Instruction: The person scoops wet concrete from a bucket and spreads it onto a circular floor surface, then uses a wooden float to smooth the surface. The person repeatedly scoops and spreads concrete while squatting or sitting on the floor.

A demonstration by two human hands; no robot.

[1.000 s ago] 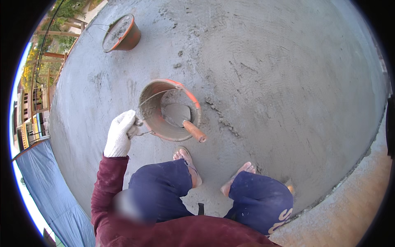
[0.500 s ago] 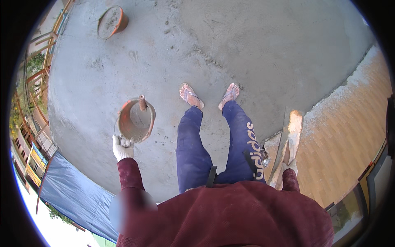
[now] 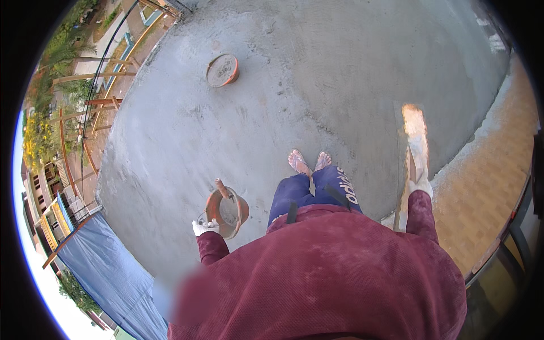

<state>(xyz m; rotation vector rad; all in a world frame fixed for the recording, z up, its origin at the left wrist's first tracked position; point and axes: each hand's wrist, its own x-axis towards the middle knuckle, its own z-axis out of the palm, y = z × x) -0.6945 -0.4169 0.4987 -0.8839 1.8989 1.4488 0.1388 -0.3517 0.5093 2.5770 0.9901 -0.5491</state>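
Note:
My gloved left hand (image 3: 205, 226) is closed at the rim and wire handle of an orange bucket (image 3: 243, 211), which hangs tilted at my left side. Grey mortar coats the bucket's inside, and a wooden tool handle (image 3: 221, 188) sticks up past its rim; the rest of that tool is hidden. In my gloved right hand (image 3: 422, 184) is a long, narrow wooden float (image 3: 415, 127), its far end pale and brightly lit. The hand wraps round it near the middle, and the float points away from me.
Fresh grey concrete (image 3: 340, 73) spreads around my feet. Farther off stands a second orange bucket (image 3: 234, 74) full of mortar. Tan paving (image 3: 487, 187) borders the slab on the right. Wooden framing (image 3: 93, 105) and a blue tarp (image 3: 107, 266) line the left edge.
My view has tilted up and turned, so both buckets sit farther right in the picture. My feet have come closer together. The right hand has raised the float forward; both hands keep their grips.

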